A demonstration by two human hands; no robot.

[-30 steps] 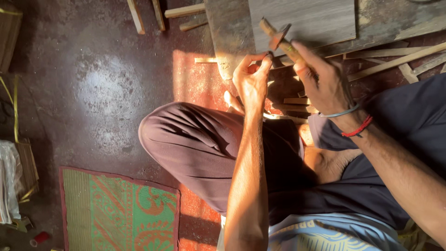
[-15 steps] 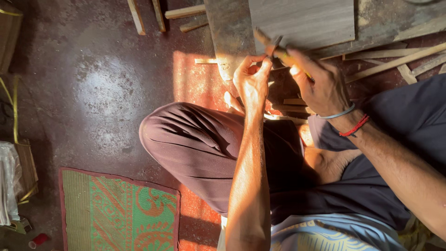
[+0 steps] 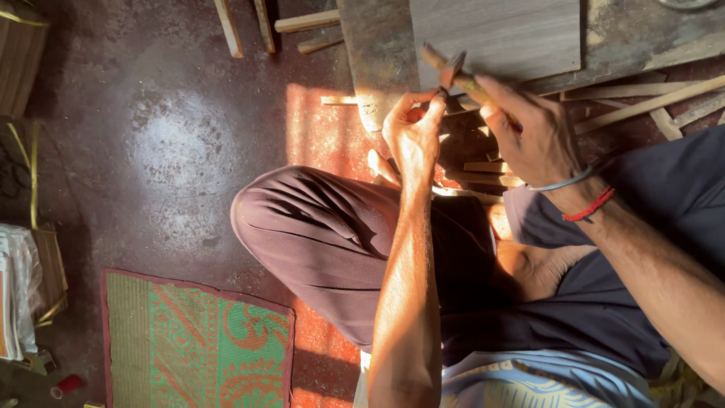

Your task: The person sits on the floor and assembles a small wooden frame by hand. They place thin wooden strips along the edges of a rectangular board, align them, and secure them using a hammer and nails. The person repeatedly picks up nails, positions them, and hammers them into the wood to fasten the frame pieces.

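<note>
My left hand [image 3: 411, 132] is raised over my folded knee, with thumb and fingertips pinched together on something too small to make out. My right hand [image 3: 529, 132], with a blue and a red band at the wrist, grips a wooden-handled tool [image 3: 451, 69] with a dark metal head. The tool's head sits just above my left fingertips. Behind both hands a grey flat board [image 3: 498, 38] lies on the floor, with thin wooden strips [image 3: 483, 168] piled under my hands.
Loose wooden sticks [image 3: 306, 21] lie at the top and longer slats [image 3: 642, 102] at the right. A green and red woven mat [image 3: 196, 340] covers the floor at lower left. Bundles and stacked papers [image 3: 15, 295] line the left edge.
My right hand has brought the tool a little lower and closer to my left fingertips. My left hand stays pinched in nearly the same place.
</note>
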